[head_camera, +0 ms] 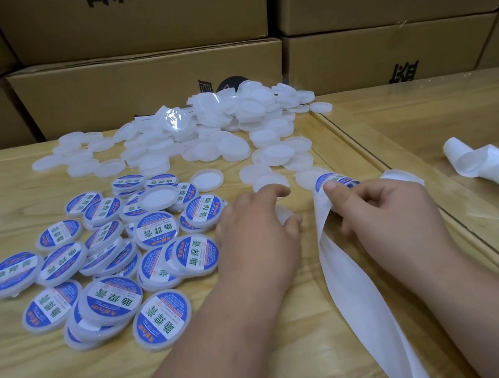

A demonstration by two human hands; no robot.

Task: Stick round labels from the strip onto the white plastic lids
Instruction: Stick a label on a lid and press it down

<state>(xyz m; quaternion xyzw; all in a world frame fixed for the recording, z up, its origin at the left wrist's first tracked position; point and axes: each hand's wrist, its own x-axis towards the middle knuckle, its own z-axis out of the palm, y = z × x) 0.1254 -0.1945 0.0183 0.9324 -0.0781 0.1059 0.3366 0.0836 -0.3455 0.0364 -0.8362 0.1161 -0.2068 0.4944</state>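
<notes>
Nearest, the white strip (353,287) trails off the table's (271,366) front edge and rises into the right hand (387,208), which pinches it, thumb pressed just below a blue round label (334,182) at its top. The left hand (259,233) curls around a plain white lid (283,214). Left of it lie the labelled lids (100,273) — beyond, a heap of bare lids (215,128) against stacked cardboard boxes (151,83).
</notes>
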